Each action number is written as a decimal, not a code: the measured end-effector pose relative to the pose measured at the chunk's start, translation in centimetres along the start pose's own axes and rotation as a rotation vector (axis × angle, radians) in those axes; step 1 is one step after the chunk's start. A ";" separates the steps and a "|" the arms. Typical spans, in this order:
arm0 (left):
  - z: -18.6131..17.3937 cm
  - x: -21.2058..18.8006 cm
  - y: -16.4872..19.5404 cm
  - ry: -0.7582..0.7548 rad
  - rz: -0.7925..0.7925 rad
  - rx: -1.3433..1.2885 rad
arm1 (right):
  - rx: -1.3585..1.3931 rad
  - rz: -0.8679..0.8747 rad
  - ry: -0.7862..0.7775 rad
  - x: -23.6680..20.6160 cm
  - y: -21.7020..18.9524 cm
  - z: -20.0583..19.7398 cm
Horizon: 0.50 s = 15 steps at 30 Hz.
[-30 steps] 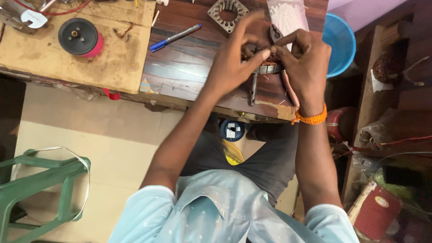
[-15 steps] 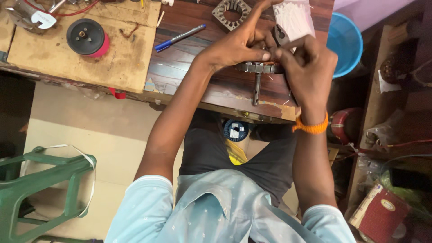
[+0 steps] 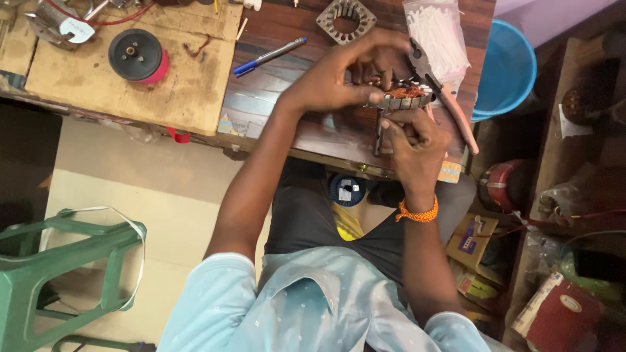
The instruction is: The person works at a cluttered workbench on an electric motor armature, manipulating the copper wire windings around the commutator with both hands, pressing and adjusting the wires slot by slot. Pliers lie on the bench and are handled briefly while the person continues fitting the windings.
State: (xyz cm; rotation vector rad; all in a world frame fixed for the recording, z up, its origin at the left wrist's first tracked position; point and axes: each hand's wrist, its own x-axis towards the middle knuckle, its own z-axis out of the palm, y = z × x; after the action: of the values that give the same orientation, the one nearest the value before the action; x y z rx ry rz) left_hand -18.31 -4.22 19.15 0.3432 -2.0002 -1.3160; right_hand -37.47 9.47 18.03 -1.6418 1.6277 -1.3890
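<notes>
A person in a pale blue shirt, seen from above, works at the near edge of a dark wooden workbench (image 3: 274, 117). The left hand (image 3: 339, 72) curls over a small round steel motor armature with copper windings (image 3: 405, 98), its fingers pressed against the rim and top, while the right hand (image 3: 414, 140), an orange thread band at the wrist, closes around the armature's shaft from below. The armature is held in the air just above the bench edge, between both hands.

The part looks dense and rigid for its size: a stack of steel plates that should be fairly heavy and hard to the touch. The copper wire packed in its slots is thin and likely easy to nick or bend, so the steel rim and the shaft seem the safer places to hold, as both hands do here.

Red-handled pliers (image 3: 443, 98) lie just beside the hands, touching or nearly touching the armature; whether a finger holds them cannot be told. A clear bag of white sleeves (image 3: 437, 32) sits behind. A grey toothed stator ring (image 3: 346, 18), a blue pen (image 3: 268, 56) and a black spool on a red base (image 3: 137, 55) rest farther left, the spool on a worn plywood board (image 3: 91, 91).

A blue plastic bucket (image 3: 508, 65) stands at the right, a green plastic stool (image 3: 59, 274) on the pale tiled floor at the left
</notes>
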 end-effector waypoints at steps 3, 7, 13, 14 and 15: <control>2.0 -1.0 2.3 0.157 0.111 0.353 | 0.050 0.015 0.045 -0.3 1.7 0.3; 4.6 -1.3 3.2 0.304 0.137 0.607 | 0.168 -0.007 0.080 -1.3 3.4 0.7; 6.7 -1.4 2.3 0.476 0.161 0.705 | 0.116 0.030 0.136 -1.4 3.8 -1.1; 6.9 -1.4 2.1 0.498 0.168 0.711 | 0.098 0.041 0.138 -1.2 3.7 -1.5; 7.1 -1.5 1.8 0.515 0.167 0.704 | 0.100 0.062 0.133 -1.1 3.6 -1.9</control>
State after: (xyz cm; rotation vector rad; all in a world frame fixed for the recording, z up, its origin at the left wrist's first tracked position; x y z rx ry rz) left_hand -21.79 2.31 18.45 0.7334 -1.9146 -0.3244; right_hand -40.56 10.33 15.38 -1.4577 1.6385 -1.5507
